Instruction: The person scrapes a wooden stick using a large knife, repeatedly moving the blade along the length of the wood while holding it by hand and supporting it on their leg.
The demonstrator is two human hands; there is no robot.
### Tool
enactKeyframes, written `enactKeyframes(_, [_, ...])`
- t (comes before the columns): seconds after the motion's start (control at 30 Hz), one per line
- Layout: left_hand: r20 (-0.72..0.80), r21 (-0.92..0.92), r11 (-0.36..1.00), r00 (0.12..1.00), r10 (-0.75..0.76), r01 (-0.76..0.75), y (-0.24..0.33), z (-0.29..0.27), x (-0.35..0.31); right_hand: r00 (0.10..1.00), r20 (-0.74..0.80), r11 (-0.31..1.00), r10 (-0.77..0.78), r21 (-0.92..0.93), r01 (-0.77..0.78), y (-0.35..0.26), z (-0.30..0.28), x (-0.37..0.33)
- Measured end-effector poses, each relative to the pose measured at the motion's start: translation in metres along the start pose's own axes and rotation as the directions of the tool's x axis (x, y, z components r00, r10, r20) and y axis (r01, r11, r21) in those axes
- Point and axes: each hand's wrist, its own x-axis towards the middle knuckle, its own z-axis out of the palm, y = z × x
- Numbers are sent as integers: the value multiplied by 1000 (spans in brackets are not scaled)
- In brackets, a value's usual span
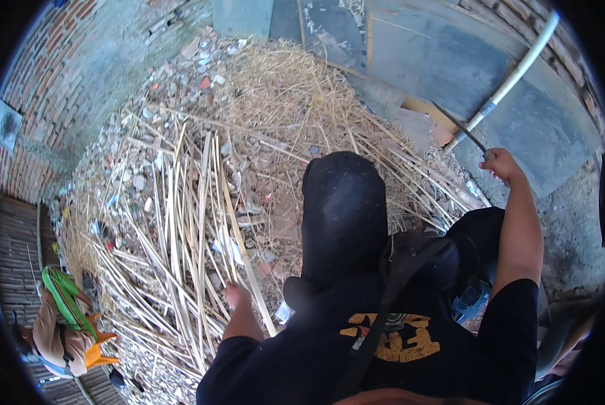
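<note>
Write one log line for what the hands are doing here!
left hand: grips pale bamboo strip | right hand: holds dark blade raised | around: bamboo strip pile, straw, white pole

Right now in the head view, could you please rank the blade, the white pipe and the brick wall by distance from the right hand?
1. Blade: held in the right hand.
2. White pipe: just above, upper right.
3. Brick wall: far left.
</note>
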Motion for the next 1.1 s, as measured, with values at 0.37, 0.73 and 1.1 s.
enactKeyframes(0.37, [22,0,994,994,105,-105,-4,-25,-9,999,21,999,-47,5,47,33,8,13])
enactKeyframes(0.73, [-51,20,995,993,102,-101,11,-29,-13,993,111,984,-45,-169,63,65,28,36])
enactKeyframes(1.1, [6,315,940,991,-136,127,11,3,37,994,106,997,10,-74,-2,44,24,33])
